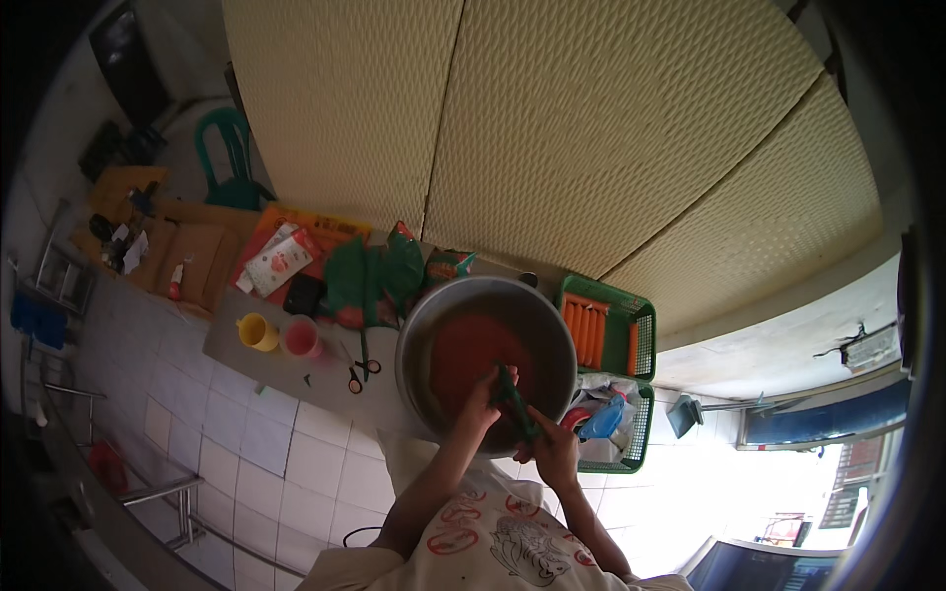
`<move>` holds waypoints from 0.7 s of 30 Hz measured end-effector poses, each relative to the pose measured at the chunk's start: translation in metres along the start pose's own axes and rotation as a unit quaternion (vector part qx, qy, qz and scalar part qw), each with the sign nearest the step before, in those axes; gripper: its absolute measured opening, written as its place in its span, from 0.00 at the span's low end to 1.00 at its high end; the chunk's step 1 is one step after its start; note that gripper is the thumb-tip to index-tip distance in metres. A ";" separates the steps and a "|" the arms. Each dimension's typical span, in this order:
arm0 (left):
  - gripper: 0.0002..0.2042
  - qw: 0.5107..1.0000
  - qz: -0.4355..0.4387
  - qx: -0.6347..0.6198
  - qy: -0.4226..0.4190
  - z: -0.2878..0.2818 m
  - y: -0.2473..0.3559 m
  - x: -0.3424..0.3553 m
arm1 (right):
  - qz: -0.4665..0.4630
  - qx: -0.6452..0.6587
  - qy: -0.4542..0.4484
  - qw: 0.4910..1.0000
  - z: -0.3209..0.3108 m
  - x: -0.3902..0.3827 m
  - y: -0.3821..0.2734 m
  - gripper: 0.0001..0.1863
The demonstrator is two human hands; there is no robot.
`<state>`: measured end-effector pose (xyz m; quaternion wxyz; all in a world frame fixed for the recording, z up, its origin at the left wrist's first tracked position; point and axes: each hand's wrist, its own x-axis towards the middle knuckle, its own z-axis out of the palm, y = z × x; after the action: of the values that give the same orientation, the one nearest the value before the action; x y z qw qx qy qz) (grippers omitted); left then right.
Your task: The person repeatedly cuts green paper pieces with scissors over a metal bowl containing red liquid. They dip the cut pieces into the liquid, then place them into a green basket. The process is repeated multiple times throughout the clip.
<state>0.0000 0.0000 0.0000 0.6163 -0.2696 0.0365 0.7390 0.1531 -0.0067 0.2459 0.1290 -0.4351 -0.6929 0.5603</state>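
Note:
A large metal bowl (424, 325) holds a reddish-orange substance (473, 340). Over its near right part, both hands are closed on a long, narrow green item (513, 406), perhaps a pouch; its exact kind is unclear. My left hand (485, 402) grips the upper part, and my right hand (549, 448) grips the lower end near the bowl's rim. Left of the bowl lie scissors (357, 372), a pink cup (301, 338), a yellow cup (258, 332) and crumpled green packaging (350, 276).
Green baskets at right hold orange rolls (586, 330) and bags with blue items (601, 422). Printed packets (279, 261) sit on the grey worktop (241, 355); a cardboard-covered table (202, 251), green chair (232, 167), metal railing (158, 492) and textured padded panels (631, 128) surround it.

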 end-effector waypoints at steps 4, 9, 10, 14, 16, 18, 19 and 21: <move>0.08 0.998 0.048 0.038 0.006 0.011 -0.004 -0.004 | -0.001 -0.024 0.000 1.000 -0.004 0.000 -0.002 0.24; 0.07 0.999 0.018 -0.038 -0.004 0.005 0.000 -0.004 | 0.001 -0.045 0.005 0.999 0.000 -0.010 -0.001 0.25; 0.07 0.999 -0.009 -0.038 -0.037 0.002 0.003 -0.004 | -0.005 -0.044 0.004 0.999 0.000 -0.012 0.000 0.25; 0.11 0.993 -0.032 -0.109 0.004 0.002 0.004 0.000 | -0.015 -0.074 0.007 0.997 0.004 -0.006 0.002 0.24; 0.12 0.992 0.034 -0.090 0.075 0.007 -0.007 0.006 | -0.038 -0.118 0.001 0.992 0.004 0.003 0.002 0.24; 0.13 0.988 0.067 -0.089 0.106 0.006 -0.013 0.011 | -0.033 -0.134 -0.005 0.990 0.001 0.007 0.001 0.23; 0.13 0.990 0.065 -0.096 0.079 0.004 -0.009 0.013 | -0.018 -0.127 -0.009 0.992 -0.002 0.008 0.001 0.23; 0.15 0.991 0.057 -0.105 0.059 0.001 -0.004 0.010 | -0.003 -0.109 -0.012 0.994 -0.001 0.006 0.002 0.22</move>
<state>0.0020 0.0103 -0.0028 0.5386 -0.3729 0.0102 0.7555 0.1510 -0.0015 0.2429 0.0741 -0.4377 -0.7524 0.4866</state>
